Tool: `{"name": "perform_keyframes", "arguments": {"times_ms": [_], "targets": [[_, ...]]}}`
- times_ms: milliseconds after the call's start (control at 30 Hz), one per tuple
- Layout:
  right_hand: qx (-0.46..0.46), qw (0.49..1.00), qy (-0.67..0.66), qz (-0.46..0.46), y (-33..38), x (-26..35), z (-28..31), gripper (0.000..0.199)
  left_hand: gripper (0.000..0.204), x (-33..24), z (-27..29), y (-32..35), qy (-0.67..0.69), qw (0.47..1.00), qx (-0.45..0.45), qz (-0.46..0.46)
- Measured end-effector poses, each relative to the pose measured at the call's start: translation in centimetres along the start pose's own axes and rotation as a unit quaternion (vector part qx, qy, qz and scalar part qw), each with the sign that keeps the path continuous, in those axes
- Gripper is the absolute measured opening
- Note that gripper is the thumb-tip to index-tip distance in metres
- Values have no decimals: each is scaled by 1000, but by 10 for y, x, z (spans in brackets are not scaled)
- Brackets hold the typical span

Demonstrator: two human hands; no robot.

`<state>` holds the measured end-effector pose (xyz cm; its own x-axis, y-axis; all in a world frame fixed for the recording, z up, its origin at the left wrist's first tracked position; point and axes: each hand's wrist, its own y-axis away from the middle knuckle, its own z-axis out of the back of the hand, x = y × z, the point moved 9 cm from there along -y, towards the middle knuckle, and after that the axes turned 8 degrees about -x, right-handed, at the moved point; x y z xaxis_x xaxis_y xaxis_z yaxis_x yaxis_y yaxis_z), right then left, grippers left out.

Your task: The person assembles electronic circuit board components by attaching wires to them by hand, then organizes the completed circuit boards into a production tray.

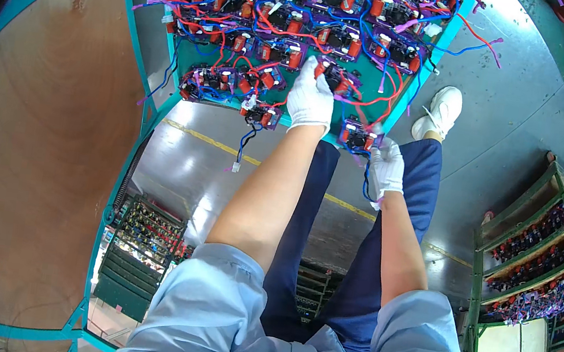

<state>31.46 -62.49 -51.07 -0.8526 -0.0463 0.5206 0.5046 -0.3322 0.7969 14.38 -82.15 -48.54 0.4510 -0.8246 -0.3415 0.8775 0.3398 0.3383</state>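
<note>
My left hand (310,100), in a white glove, reaches in among the wired circuit boards, its thumb and fingers closed at the edge of a purple circuit board (337,82) with red and black parts. White-gloved too, my right hand (388,167) is at the near right corner, its fingers closed at the edge of another purple circuit board (357,137). Blue wires (367,180) hang down from that board beside the hand. The fingertips of my right hand are partly hidden. A further circuit board (260,115) sits at the near edge, with a white plug (236,167) dangling on its leads.
Rows of similar boards with red, blue and purple wires cover the teal-framed green surface (371,92). A brown wooden panel (44,145) stands at the left. Shelves of boards (543,246) are at the right. My white shoe (440,113) rests on the grey floor.
</note>
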Motion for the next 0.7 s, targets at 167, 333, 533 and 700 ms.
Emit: {"name": "perform_keyframes", "arguments": {"times_ms": [167,333,533,700], "targets": [[26,988,148,39,2,21,12,13,35,36,-21,-2,109,991,2,73],[178,968,26,-174,53,39,44,12,35,35,-28,14,425,844,71,319],[259,872,-318,-266,95,47,78,34,40,16,-11,8,389,873,71,286],[199,900,-353,-161,77,71,92,27,35,16,5,54,481,817,93,304]]}}
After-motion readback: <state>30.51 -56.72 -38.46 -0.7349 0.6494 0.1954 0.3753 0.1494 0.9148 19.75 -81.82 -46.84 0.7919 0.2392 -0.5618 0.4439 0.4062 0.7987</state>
